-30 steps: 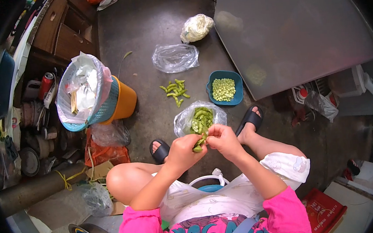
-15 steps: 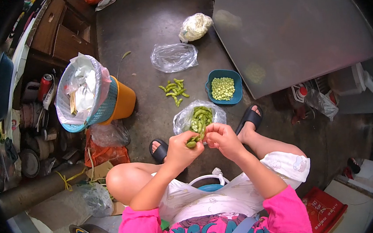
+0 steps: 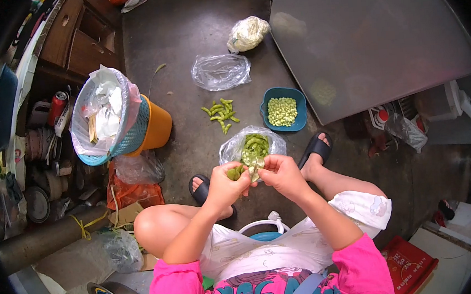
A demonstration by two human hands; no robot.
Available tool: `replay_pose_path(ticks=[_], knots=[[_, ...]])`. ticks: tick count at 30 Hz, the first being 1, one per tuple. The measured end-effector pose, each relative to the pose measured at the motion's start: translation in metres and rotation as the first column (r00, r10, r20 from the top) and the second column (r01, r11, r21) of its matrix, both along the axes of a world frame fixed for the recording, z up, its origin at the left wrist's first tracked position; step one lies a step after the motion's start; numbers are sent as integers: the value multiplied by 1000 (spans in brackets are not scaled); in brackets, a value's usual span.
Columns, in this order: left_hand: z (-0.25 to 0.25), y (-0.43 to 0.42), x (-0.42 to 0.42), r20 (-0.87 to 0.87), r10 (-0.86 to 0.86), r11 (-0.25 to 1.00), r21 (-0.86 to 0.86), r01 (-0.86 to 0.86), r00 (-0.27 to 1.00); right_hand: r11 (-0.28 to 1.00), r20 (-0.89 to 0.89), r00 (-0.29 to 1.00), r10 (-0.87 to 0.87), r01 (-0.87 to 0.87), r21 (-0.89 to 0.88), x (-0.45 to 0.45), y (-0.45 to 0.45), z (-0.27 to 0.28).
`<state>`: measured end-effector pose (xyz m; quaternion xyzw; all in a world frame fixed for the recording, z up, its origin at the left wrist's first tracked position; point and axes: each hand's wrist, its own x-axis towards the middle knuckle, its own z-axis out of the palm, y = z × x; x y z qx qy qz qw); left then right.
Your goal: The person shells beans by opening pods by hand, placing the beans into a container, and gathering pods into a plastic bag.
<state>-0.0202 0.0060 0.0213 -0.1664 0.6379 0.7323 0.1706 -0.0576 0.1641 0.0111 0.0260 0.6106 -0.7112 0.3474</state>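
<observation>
My left hand (image 3: 229, 187) is closed around several green pods (image 3: 235, 173). An opened pod (image 3: 255, 168) is pinched between the fingers of both hands, its pale inside showing. My right hand (image 3: 283, 174) grips that pod from the right. Just beyond my hands lies a clear plastic bag (image 3: 229, 152) with green pods (image 3: 255, 144) in it. A blue bowl (image 3: 300, 121) of pale green shelled beans (image 3: 282, 112) stands farther right. Loose pods (image 3: 222, 114) lie on the floor to the left of the bowl.
An empty-looking clear bag (image 3: 221, 72) and a knotted whitish bag (image 3: 249, 34) lie farther off. At the left stand a lined blue basket (image 3: 119, 139) and an orange bin (image 3: 157, 125). A large grey panel (image 3: 376, 42) fills the upper right; black sandals (image 3: 317, 146) are on my feet.
Both hands have turned slightly, and a split pod with a pale inside now shows between them. The pods in my left hand have shifted up and left.
</observation>
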Motion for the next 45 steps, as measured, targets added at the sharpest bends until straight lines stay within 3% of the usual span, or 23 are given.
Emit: replay_pose_path(ticks=[4,7,10,13,17,20,23,26,35,45], knots=[[-4,-5,-4,65,17,995,93,-23,998,998,-59,997,-51,52,20,-1,-1,0],[-11,-7,-3,94,24,991,128,-36,995,956,-370,929,-23,128,263,-2,-1,11],[-11,-6,-3,72,6,997,78,-11,997,918,-748,637,187,159,364,-5,2,24],[-5,-3,-3,51,-27,999,-24,29,998,925,-771,593,234,108,365,-1,2,16],[2,-2,0,-51,-88,995,-52,86,995,931,-738,648,189,121,345,1,3,12],[8,-2,1,-53,-132,969,-215,117,990,939,-745,646,166,127,319,0,3,12],[5,-1,4,-179,-161,891,-449,65,971,929,-720,658,219,86,361,2,2,15],[18,1,3,-258,-212,817,-577,26,943,931,-719,657,225,73,358,5,1,13],[2,0,6,-372,-347,764,-645,29,861,932,-687,680,256,16,363,5,4,5],[-3,-1,6,-288,-351,807,-576,132,891,928,-714,632,301,-20,373,5,5,-4]])
